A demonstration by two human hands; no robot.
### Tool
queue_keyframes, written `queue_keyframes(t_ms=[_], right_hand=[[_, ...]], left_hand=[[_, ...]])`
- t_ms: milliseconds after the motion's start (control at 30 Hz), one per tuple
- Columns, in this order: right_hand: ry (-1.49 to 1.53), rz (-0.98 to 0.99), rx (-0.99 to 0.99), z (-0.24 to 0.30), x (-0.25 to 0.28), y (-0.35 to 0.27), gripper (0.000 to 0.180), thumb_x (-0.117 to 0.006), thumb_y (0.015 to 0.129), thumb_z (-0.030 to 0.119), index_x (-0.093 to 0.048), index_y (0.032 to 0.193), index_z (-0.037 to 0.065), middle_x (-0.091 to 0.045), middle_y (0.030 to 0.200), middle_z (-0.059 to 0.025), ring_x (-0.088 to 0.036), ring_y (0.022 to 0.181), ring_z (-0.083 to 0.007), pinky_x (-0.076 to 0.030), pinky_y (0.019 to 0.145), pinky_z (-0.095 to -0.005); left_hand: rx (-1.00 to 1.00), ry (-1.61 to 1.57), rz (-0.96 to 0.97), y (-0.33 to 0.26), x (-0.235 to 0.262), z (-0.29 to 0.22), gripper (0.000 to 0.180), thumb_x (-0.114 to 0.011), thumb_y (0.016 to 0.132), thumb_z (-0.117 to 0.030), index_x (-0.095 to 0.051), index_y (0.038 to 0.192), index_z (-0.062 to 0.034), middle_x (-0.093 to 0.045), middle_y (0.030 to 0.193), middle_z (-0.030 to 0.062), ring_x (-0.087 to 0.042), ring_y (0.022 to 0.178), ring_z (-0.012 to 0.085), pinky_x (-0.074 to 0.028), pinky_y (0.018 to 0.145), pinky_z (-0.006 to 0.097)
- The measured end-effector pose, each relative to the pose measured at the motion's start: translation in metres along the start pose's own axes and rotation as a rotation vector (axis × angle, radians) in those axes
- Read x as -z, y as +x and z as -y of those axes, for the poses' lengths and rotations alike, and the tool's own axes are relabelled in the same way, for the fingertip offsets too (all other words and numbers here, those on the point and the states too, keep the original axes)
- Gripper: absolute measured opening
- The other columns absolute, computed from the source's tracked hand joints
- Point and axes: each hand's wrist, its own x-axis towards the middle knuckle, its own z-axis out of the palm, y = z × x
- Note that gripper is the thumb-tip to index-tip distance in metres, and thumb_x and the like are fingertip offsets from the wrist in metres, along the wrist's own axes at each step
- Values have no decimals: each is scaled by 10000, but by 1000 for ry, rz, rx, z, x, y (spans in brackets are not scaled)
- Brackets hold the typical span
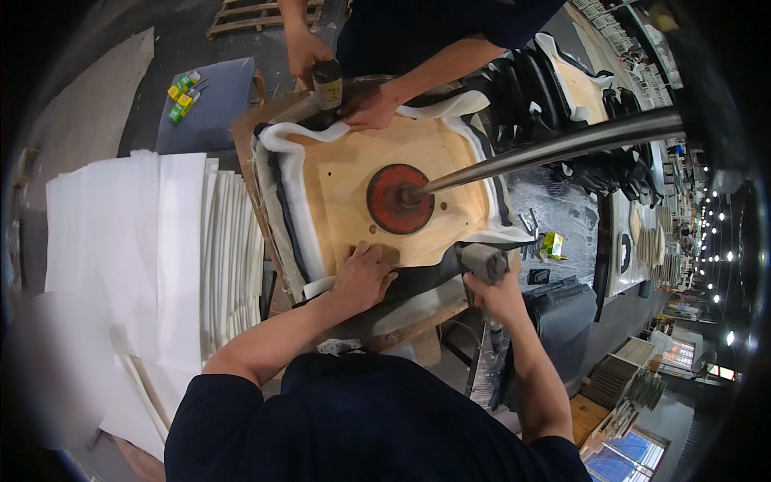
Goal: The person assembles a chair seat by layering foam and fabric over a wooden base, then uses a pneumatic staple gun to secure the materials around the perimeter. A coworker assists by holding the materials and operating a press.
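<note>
A plywood seat panel [345,193] lies under a red round clamp disc [381,201] on a metal rod. White padding [281,145] and a dark cover wrap around its edges. At the near edge, my left hand [361,281] has its fingers curled on the wood, closed on the edge of the black cover [418,279]. My right hand [499,299] grips a staple gun [484,262], its nose at the near right corner of the panel. Opposite me, a co-worker's hand holds another staple gun [328,84]; their other hand [373,108] presses the far edge.
White padding sheets [161,233] are stacked at the left. A grey board [209,104] bears yellow-green boxes [183,96]. To the right, black covers [554,321] and a small yellow box [552,245] lie by the table. The metal rod [562,145] slants across the upper right.
</note>
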Motion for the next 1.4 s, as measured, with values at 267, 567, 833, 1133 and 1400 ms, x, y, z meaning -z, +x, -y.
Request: queue_keyframes(t_ms=[267,567,833,1133,1400], right_hand=[[299,120,-6,4,-93,-46,234,-826,976,139,-724,1129,-6,-695,831,5,-601,606,-62,-496,553,-264],[152,122,-77,25,-101,-33,165,-821,980,153,-742,1002,10,-673,736,18,-588,576,-60,-480,537,-275],[6,124,-110,26,-111,-24,278,-843,958,217,-731,1095,3,-705,770,-37,-625,603,-104,-504,560,-328],[-121,100,-33,18,-111,-24,462,-843,940,242,-700,1341,64,-782,1099,-112,-755,949,-264,-590,839,-403],[535,-106,220,-52,-70,-55,190,-762,983,54,-730,1156,-15,-725,895,-55,-639,620,-103,-516,553,-287]], left_hand=[[39,-46,-58,2,-6,-1,173,-825,885,-273,-777,840,-113,-646,1097,60,-563,1120,298,-400,922,487],[88,-50,-5,3,-3,2,217,-759,945,-307,-807,893,-102,-647,1106,52,-559,1169,280,-399,962,476],[132,-70,20,5,-5,1,223,-738,965,-306,-805,946,-95,-664,1145,72,-564,1194,289,-410,983,474],[120,-23,55,6,-2,-4,222,-722,973,-282,-798,1050,-88,-678,1149,100,-573,1206,318,-423,1010,507],[95,-168,154,46,23,-41,233,-737,985,-310,-743,1031,-82,-698,1160,161,-603,1191,388,-468,1045,534]])
